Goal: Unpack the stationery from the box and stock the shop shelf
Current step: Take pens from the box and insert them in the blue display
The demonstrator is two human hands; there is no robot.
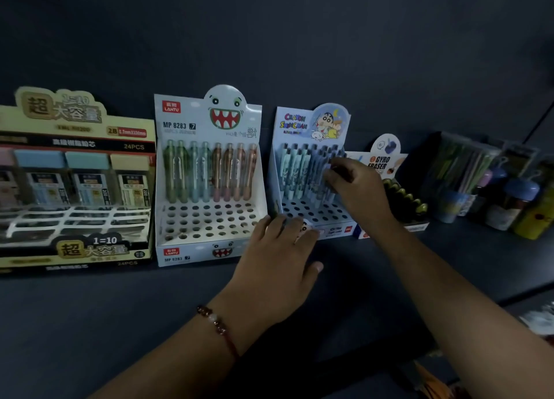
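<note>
Dark blue-grey laminate made up the shop shelf (90, 308), and along its back we had four display boxes in a row. Our left hand (278, 258) lay with fingers straight and spread, resting on the front lip of the Crayon Shinchan pen display (302, 171), thumb out to the side and a beaded bracelet (217, 323) on the wrist. Our right hand (356, 189) reached higher into the same box, its fingers curled at the blue pens (299, 171) standing in the rear rows; motion blur kept us from telling whether they pinched one. The pens stood just beneath and left of those fingertips, with bare holes in the front rows. Left of it stood the white monster-face pencil display (207, 174), then the yellow lead-refill box (75, 174). A gyro eraser box (386, 159) sat just behind our right wrist.
</note>
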